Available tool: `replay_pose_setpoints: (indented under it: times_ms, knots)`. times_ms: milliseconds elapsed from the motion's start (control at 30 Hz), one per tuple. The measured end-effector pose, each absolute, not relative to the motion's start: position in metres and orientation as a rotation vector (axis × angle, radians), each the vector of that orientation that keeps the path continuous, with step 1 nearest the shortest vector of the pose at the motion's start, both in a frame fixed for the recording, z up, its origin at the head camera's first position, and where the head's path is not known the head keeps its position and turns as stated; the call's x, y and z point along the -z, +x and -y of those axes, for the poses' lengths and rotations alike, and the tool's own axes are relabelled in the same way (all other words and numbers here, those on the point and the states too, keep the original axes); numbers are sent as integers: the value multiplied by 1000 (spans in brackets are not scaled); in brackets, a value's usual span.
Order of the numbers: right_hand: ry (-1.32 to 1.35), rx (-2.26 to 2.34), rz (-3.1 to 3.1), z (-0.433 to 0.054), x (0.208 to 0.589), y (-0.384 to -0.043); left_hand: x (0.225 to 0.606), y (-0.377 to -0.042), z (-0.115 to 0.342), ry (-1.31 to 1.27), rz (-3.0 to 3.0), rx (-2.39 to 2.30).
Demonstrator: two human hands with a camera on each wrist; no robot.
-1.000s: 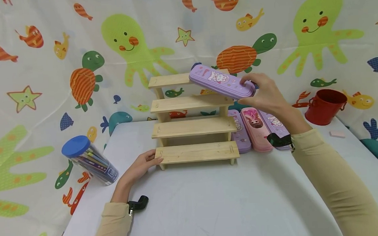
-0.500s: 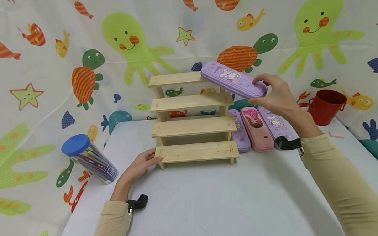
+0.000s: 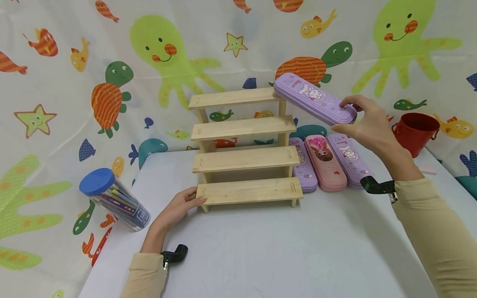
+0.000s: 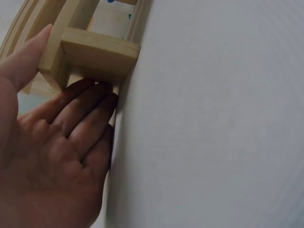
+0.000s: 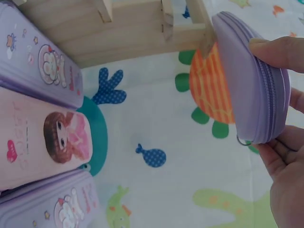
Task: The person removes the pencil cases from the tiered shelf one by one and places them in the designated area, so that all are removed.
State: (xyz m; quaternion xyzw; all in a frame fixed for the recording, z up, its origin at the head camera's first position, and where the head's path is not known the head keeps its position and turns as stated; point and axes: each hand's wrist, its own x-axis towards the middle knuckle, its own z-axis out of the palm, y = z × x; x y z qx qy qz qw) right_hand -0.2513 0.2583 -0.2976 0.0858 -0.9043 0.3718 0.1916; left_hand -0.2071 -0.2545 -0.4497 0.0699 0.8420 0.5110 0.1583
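Observation:
My right hand [image 3: 368, 122] pinches the near right end of a purple zipped pencil case [image 3: 314, 97], thumb on one face and fingers on the other. The case is tilted in the air, its far end by the top right corner of a four-step wooden display shelf [image 3: 245, 160]. In the right wrist view, the case's zip [image 5: 266, 95] faces the camera. My left hand [image 3: 178, 210] holds the left end of the lowest step. The left wrist view shows the thumb at the plank's edge and the fingers by the leg [image 4: 99, 54].
Right of the shelf lie a purple pencil case [image 3: 304, 166], a pink one [image 3: 325, 164] and another purple one [image 3: 348, 156]. A red bucket [image 3: 415, 130] and a pale pink block [image 3: 427, 171] are farther right. A blue-lidded tub of pens [image 3: 115, 200] stands at left.
My right hand has moved rightward with the purple pencil case, off from over the top step to its right end. The left hand has stayed on the lowest step.

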Motion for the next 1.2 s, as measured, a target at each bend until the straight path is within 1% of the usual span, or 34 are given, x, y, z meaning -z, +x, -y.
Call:
replay_pose_setpoints:
  times_ms: [867, 1100, 1200]
  knots:
    - [-92, -1102, 2533, -308, 344, -236, 452, -211, 255, 193, -2409, -1457]
    - [-95, -1096, 2526, -322, 360, -230, 451, -211, 255, 183, -2410, -1452]
    - [-137, -1079, 2543, -328, 368, -227, 452, -211, 256, 182, -2410, -1447]
